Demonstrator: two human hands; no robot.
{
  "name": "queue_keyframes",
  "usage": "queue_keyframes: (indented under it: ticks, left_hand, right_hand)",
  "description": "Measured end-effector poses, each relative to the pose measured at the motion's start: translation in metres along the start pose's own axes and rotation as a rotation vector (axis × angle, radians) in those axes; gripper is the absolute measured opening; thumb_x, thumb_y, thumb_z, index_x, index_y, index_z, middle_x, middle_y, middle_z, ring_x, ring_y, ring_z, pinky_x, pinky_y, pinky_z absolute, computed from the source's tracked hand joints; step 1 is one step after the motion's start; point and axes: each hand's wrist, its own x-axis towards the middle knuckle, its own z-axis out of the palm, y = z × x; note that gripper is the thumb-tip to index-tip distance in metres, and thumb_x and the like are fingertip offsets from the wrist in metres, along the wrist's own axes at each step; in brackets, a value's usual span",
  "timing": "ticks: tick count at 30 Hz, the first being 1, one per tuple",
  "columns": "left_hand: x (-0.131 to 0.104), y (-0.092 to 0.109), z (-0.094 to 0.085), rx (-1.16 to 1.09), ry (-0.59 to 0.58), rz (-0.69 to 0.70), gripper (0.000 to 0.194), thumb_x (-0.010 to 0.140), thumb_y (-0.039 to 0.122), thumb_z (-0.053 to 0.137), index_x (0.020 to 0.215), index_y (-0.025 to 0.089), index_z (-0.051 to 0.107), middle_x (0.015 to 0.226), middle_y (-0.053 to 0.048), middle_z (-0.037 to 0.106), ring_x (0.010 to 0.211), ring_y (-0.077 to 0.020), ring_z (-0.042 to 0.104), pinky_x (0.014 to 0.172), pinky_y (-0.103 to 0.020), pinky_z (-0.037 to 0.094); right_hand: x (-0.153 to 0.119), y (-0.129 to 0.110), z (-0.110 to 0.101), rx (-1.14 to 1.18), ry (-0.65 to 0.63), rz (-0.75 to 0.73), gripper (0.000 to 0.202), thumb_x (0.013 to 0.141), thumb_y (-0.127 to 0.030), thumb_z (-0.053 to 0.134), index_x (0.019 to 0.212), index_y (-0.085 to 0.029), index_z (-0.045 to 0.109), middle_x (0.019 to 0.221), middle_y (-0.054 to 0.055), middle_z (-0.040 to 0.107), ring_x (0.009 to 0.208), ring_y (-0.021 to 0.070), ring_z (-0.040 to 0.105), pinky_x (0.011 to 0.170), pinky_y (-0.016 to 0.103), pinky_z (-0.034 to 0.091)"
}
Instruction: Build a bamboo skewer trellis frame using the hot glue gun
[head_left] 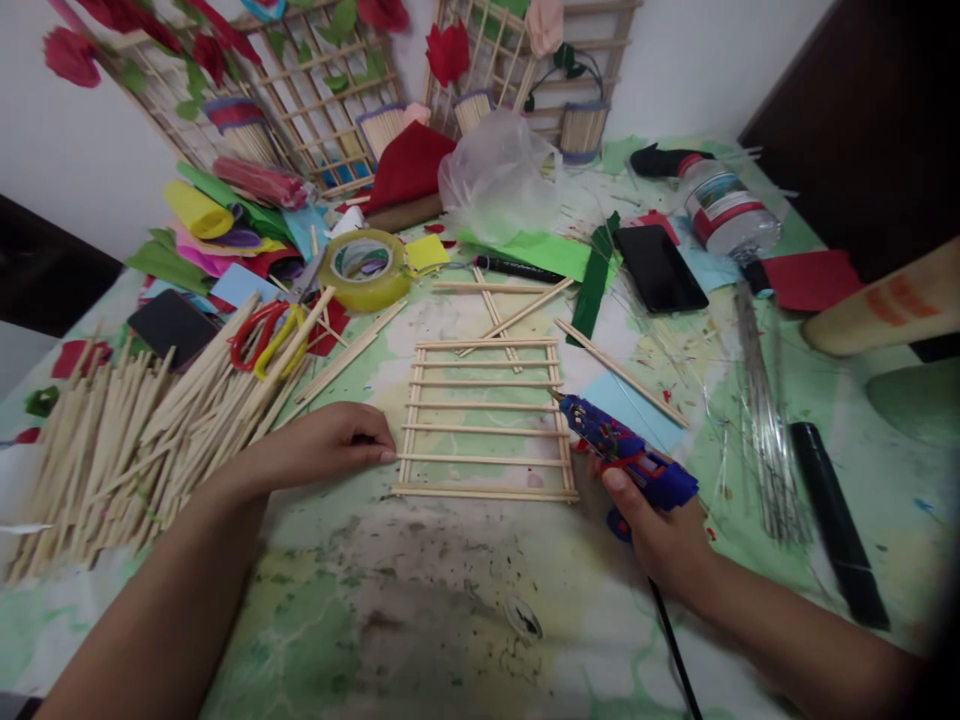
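Observation:
A ladder-like frame of thin wooden sticks lies flat on the table in front of me, with several crossbars between two uprights. My left hand rests at its left side, fingers curled, the thumb and fingertips pinching the end of a lower crossbar. In my right hand is a blue hot glue gun, its nozzle pointing at the upper right upright of the frame. From the handle a black cord runs down toward the near edge. Whether the nozzle touches the wood I cannot tell.
Left lies a large pile of sticks with scissors on it. Behind are a tape roll, loose sticks, a plastic bag and a phone. Wires and a dark tube lie right, near a bottle.

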Motion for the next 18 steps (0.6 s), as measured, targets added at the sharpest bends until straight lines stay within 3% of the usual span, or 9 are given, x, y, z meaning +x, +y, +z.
queue_keyframes:
  ticks: [5, 9, 14, 18]
  left_hand:
    - [0.0002, 0.0017, -0.0017, -0.029, -0.039, -0.049, 0.024, 0.086, 0.036, 0.054, 0.081, 0.017, 0.066, 0.080, -0.003, 0.065, 0.075, -0.0123, 0.059, 0.069, -0.020, 0.043]
    - [0.0006, 0.0051, -0.0020, -0.037, -0.018, -0.061, 0.020, 0.085, 0.032, 0.056, 0.078, 0.017, 0.067, 0.079, -0.003, 0.065, 0.073, -0.0119, 0.059, 0.069, -0.020, 0.042]
    - [0.0015, 0.0072, -0.0012, -0.039, -0.008, -0.068, 0.019, 0.084, 0.031, 0.057, 0.078, 0.016, 0.067, 0.078, -0.003, 0.065, 0.072, -0.0115, 0.059, 0.068, -0.020, 0.042]
    - [0.0024, 0.0078, -0.0008, -0.039, -0.010, -0.071, 0.019, 0.084, 0.030, 0.057, 0.078, 0.016, 0.068, 0.077, -0.003, 0.065, 0.071, -0.0116, 0.058, 0.067, -0.020, 0.042]
  right_hand:
    - [0.0000, 0.0045, -0.0036, -0.071, -0.025, -0.064, 0.019, 0.086, -0.041, 0.056, 0.082, -0.022, 0.060, 0.067, -0.001, 0.055, 0.065, 0.0170, 0.054, 0.058, 0.026, 0.043]
    - [0.0004, 0.0045, -0.0048, -0.054, -0.023, -0.033, 0.020, 0.086, -0.041, 0.055, 0.082, -0.022, 0.061, 0.059, -0.002, 0.052, 0.054, 0.0150, 0.050, 0.051, 0.025, 0.041]
    - [0.0013, 0.0016, -0.0033, -0.041, -0.009, -0.017, 0.025, 0.084, -0.045, 0.056, 0.087, -0.023, 0.066, 0.058, 0.000, 0.057, 0.053, 0.0173, 0.054, 0.050, 0.026, 0.043]
    - [0.0022, -0.0018, -0.0028, -0.051, 0.006, -0.026, 0.025, 0.083, -0.047, 0.056, 0.081, -0.024, 0.065, 0.050, -0.001, 0.052, 0.053, 0.0184, 0.055, 0.048, 0.026, 0.042]
